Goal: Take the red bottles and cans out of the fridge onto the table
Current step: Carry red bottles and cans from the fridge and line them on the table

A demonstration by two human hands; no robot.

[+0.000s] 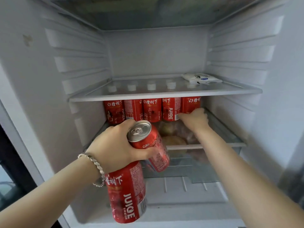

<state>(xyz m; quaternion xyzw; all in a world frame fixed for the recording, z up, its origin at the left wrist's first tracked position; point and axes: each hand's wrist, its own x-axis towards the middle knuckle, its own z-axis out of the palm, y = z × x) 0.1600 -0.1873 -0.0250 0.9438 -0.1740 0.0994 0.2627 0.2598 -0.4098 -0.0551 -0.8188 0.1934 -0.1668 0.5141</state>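
My left hand (115, 145) is in front of the open fridge, closed on a red Coke can (153, 145) with a silver top, and a red juice bottle (126, 195) hangs below the same hand. Several red juice bottles (152, 110) with white caps stand in a row at the back, under a glass shelf (164, 94). My right hand (195, 119) reaches deep inside and wraps its fingers around the rightmost red juice bottle (190, 104) in that row. That bottle's lower part is hidden behind the hand.
A white packet (201, 78) lies on the glass shelf at the back right. Below the bottles' shelf, a clear drawer (213, 162) holds pale fruit (176, 142) in bags. The fridge's ribbed side walls (79, 63) close in left and right.
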